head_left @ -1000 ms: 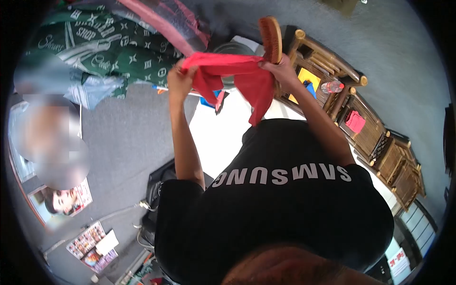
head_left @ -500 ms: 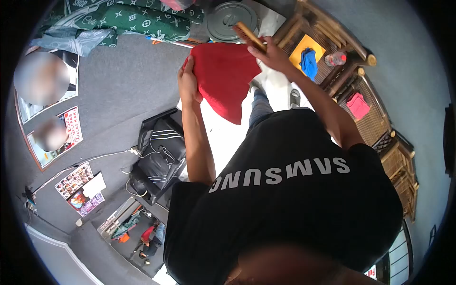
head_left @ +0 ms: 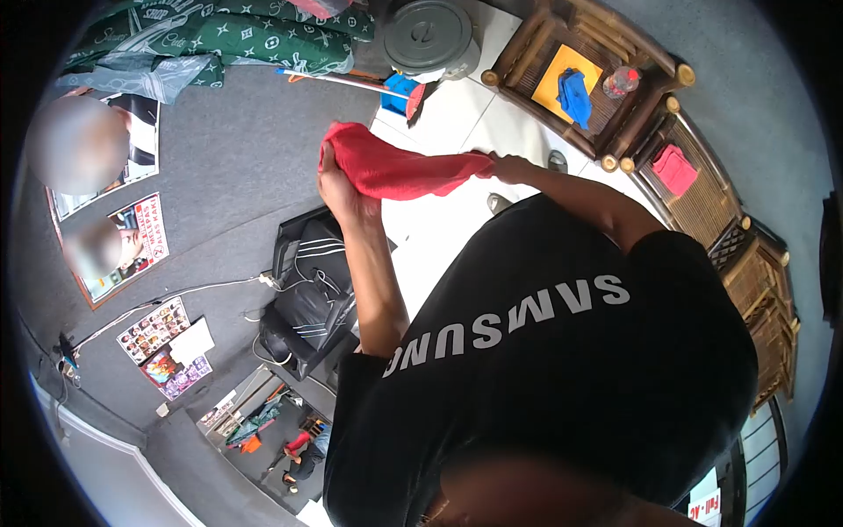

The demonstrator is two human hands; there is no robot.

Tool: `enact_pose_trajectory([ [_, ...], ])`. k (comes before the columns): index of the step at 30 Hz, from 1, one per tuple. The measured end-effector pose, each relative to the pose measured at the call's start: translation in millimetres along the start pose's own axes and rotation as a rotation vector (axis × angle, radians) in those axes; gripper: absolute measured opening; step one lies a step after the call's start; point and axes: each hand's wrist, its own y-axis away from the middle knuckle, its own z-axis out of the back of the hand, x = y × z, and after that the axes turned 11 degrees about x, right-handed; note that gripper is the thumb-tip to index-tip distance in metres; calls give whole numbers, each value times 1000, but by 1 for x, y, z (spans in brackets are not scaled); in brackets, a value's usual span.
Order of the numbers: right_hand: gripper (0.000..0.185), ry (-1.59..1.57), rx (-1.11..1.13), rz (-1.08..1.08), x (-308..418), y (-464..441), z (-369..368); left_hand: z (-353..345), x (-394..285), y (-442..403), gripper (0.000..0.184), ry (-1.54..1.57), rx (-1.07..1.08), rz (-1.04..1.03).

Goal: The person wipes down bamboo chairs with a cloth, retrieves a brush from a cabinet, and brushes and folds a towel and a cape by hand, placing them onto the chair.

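Note:
A red cloth (head_left: 399, 169) stretches across in front of me, bunched and slack in the middle. Its left end is in my left hand (head_left: 341, 186), with the thumb up along the cloth and the fingers mostly hidden behind it. At the right end, the cloth narrows to a point where my right hand (head_left: 509, 169) pinches it. No brush shows in my right hand now; the hand and cloth could be hiding it.
A grey-lidded bin (head_left: 428, 37) and a broom (head_left: 413, 104) stand ahead. Bamboo chairs (head_left: 680, 77) line the right, bearing a blue cloth (head_left: 575, 97), a bottle (head_left: 622, 81) and a pink cloth (head_left: 675, 169). A black chair (head_left: 307, 290) is at left, by a wall mirror (head_left: 263, 448).
The red cloth went from hanging broad to being drawn out sideways. My right hand came down and nearer, taking the cloth's end; the wooden brush it held is out of sight.

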Motion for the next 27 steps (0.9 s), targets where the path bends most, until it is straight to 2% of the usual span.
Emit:
enact_pose_trajectory([
  [2, 60, -141, 37, 33, 28, 49, 45, 22, 0, 16, 37, 52, -29, 33],
  [4, 51, -102, -86, -191, 56, 67, 77, 33, -1, 32, 39, 69, -18, 108],
  [6, 40, -58, -347, 27, 111, 117, 128, 41, -1, 39, 38, 91, 5, 142],
  [8, 33, -294, -791, 326, 145, 118, 134, 45, 5, 43, 37, 31, -14, 164],
  [9, 31, -424, -724, 231, 172, 131, 142, 45, 10, 45, 37, 16, -9, 169],
  [10, 32, -547, -738, 290, 206, 160, 149, 44, 14, 47, 38, -1, -4, 174],
  [11, 30, -427, -783, 397, 208, 153, 128, 42, 18, 47, 36, 15, -54, 170],
  [12, 29, -302, -827, 506, 204, 139, 100, 43, 21, 44, 34, 1, -61, 133],
  [14, 29, -221, -139, 181, 185, 120, 63, 46, 24, 45, 33, -35, -80, 62],
  [15, 42, 23, -79, 202, 143, 93, 17, 41, 19, 47, 30, 9, -127, 61],
  [16, 61, 270, -24, 218, 86, 62, -27, 42, 16, 49, 29, -88, -106, 83],
  [17, 68, 279, 80, 101, 37, 42, -50, 45, 13, 51, 29, -184, -89, 105],
  [19, 76, 268, 182, -87, -2, 48, -50, 59, 13, 56, 30, -436, -42, 202],
  [20, 76, 255, 174, -161, -8, 64, -35, 74, 16, 57, 32, -543, 35, 240],
  [22, 68, 232, -9, -220, -33, 74, -18, 108, 24, 58, 31, -1261, 238, -3],
  [23, 54, 85, -34, -296, -37, 76, -1, 106, 21, 58, 29, -1397, 297, 17],
  [24, 53, -68, -75, -368, -40, 78, 17, 103, 14, 60, 27, -1536, 354, 43],
  [25, 66, -214, -128, -436, -42, 80, 35, 101, 5, 63, 26, -1679, 407, 75],
  [26, 49, 411, -139, -194, -97, 41, 20, 96, -2, 64, 25, -1679, 459, 8],
  [27, 56, 199, -351, -182, -63, 56, 43, 89, -7, 66, 25, -1679, 513, -57],
])
